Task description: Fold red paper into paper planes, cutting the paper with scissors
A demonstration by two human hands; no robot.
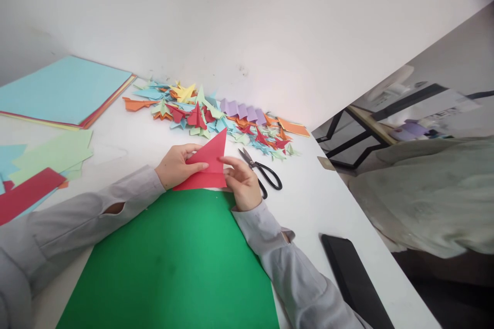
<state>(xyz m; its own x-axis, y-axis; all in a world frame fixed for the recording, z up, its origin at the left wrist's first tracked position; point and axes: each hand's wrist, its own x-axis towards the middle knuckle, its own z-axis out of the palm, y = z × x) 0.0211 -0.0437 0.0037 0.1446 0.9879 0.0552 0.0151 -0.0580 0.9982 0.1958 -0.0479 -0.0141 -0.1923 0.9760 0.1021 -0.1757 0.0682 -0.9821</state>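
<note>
A folded red paper (pixel 208 162), pointed at its upper right, is held up at the far edge of a green sheet (pixel 173 262). My left hand (pixel 176 165) grips its left side, with the thumb lying over the front and the fingers behind. At its right edge is my right hand (pixel 242 182), the index finger reaching across the edge and the other fingers curled near the lower right corner. Black-handled scissors (pixel 266 170) lie just right of my right hand, their blades partly open.
Behind my hands lies a pile of small folded papers (pixel 196 115) in many colours. Large coloured sheets (pixel 69 90) and smaller scraps (pixel 57 149) are at the left. A black flat object (pixel 353 277) lies near the right edge. A person's clothing (pixel 428 195) shows beyond the table (pixel 309 205).
</note>
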